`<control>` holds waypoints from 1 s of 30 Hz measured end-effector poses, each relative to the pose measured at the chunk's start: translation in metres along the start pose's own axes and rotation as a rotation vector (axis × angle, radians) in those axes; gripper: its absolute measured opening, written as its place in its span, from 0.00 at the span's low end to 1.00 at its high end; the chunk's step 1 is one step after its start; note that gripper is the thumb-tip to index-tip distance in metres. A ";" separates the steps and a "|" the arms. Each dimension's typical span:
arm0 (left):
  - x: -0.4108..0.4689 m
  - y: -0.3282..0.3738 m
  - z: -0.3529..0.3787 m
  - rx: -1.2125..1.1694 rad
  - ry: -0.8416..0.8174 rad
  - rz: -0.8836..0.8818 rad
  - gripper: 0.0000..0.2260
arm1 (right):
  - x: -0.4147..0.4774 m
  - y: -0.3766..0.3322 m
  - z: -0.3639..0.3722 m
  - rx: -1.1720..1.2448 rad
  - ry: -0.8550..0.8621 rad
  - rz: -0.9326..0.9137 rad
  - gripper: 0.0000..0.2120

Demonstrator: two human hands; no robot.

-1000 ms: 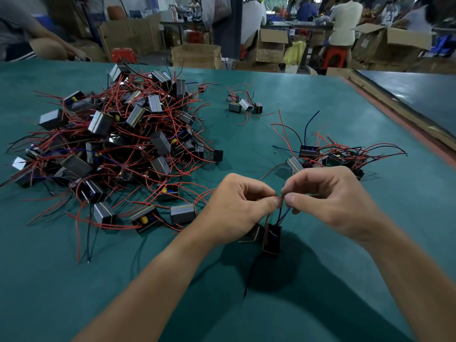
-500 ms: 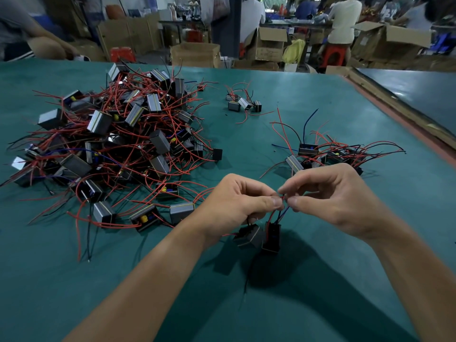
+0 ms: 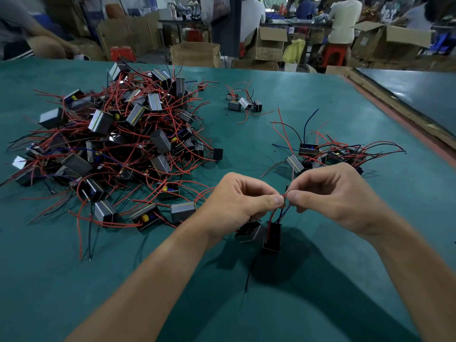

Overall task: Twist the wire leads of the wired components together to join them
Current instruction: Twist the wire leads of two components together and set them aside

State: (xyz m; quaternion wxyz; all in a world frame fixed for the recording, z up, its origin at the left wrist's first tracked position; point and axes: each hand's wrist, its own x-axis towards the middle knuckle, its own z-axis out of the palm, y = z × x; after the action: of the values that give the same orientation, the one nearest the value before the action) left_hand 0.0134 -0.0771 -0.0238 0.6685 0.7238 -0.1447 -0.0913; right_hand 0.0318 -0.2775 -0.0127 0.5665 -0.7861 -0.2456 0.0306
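Beside the tangled pile (image 3: 118, 144), left hand (image 3: 237, 201) and right hand (image 3: 330, 193) pinch wire leads (image 3: 273, 215).

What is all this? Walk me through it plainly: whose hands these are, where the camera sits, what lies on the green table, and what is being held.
There is no machine here. A person works bare-handed, and the single picture comes from a camera worn on their head, looking forward and down. The left hand and right hand meet in the middle. Each pinches the wire leads between thumb and forefinger; that pinch is the grip. Two small black components dangle from those leads just below the hands. On the green table, a large tangled pile of similar boxy parts with red wires lies to the left. A smaller pile lies to the right, and a little group lies farther back. Beyond the table, other people sit among cardboard boxes.
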 end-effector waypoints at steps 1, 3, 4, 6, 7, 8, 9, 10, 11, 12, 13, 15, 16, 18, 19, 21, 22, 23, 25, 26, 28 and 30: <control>0.000 -0.001 0.001 0.013 0.012 0.011 0.09 | 0.000 0.001 0.000 -0.011 0.009 0.015 0.03; 0.001 -0.002 0.003 0.084 0.044 0.045 0.08 | 0.002 0.002 0.003 -0.041 0.004 0.064 0.04; 0.001 -0.003 0.004 0.142 0.062 0.066 0.07 | 0.003 0.002 0.005 -0.053 -0.001 0.095 0.04; 0.002 -0.007 0.006 0.281 0.091 0.110 0.08 | 0.004 0.003 0.011 -0.083 -0.004 0.143 0.06; 0.002 -0.009 0.006 0.348 0.103 0.133 0.09 | 0.005 0.003 0.013 -0.106 0.003 0.159 0.06; 0.002 -0.010 0.006 0.409 0.118 0.162 0.09 | 0.005 0.003 0.015 -0.132 0.011 0.170 0.06; 0.001 -0.011 0.006 0.465 0.142 0.199 0.09 | 0.006 0.004 0.016 -0.157 0.022 0.176 0.08; 0.001 -0.012 0.007 0.520 0.171 0.243 0.08 | 0.006 0.005 0.017 -0.178 0.037 0.185 0.10; 0.000 -0.012 0.008 0.576 0.199 0.287 0.07 | 0.006 0.005 0.017 -0.186 0.051 0.197 0.11; -0.001 -0.012 0.009 0.629 0.221 0.329 0.07 | 0.006 0.005 0.017 -0.170 0.063 0.221 0.12; -0.001 -0.013 0.009 0.671 0.236 0.363 0.07 | 0.006 0.005 0.018 -0.124 0.067 0.253 0.13; 0.000 -0.013 0.009 0.654 0.242 0.374 0.07 | 0.006 0.003 0.017 -0.010 0.060 0.291 0.14; 0.001 -0.012 0.009 0.572 0.222 0.335 0.07 | 0.006 0.002 0.015 0.027 0.058 0.271 0.14; 0.003 -0.009 0.007 0.349 0.163 0.222 0.08 | 0.004 -0.001 0.011 0.050 0.070 0.171 0.12; 0.004 -0.007 0.006 0.251 0.137 0.169 0.08 | 0.003 -0.001 0.008 0.043 0.079 0.111 0.11; 0.003 -0.004 0.007 0.091 0.094 0.069 0.08 | 0.001 -0.002 0.002 0.003 0.072 0.016 0.10; 0.003 -0.003 0.006 0.018 0.072 0.022 0.09 | 0.001 -0.003 0.001 -0.017 0.054 -0.016 0.10; 0.003 -0.003 0.005 -0.040 0.049 -0.019 0.09 | 0.000 -0.003 0.000 -0.024 0.034 -0.041 0.11; 0.002 -0.002 0.003 -0.096 -0.009 -0.079 0.10 | -0.001 -0.004 0.000 -0.005 0.013 -0.078 0.13; 0.002 -0.001 0.002 -0.106 -0.041 -0.097 0.11 | -0.001 -0.005 0.000 0.004 0.015 -0.091 0.14; 0.001 -0.001 0.000 -0.109 -0.097 -0.110 0.10 | -0.002 -0.005 0.001 -0.004 0.014 -0.105 0.14; 0.001 0.000 0.001 -0.106 -0.128 -0.118 0.07 | -0.002 -0.005 0.001 -0.036 0.003 -0.091 0.12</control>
State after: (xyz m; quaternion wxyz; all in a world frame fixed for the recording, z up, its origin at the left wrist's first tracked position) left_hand 0.0140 -0.0781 -0.0239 0.6885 0.6875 -0.1394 -0.1840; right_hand 0.0283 -0.2763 -0.0092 0.5532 -0.7844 -0.2806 -0.0007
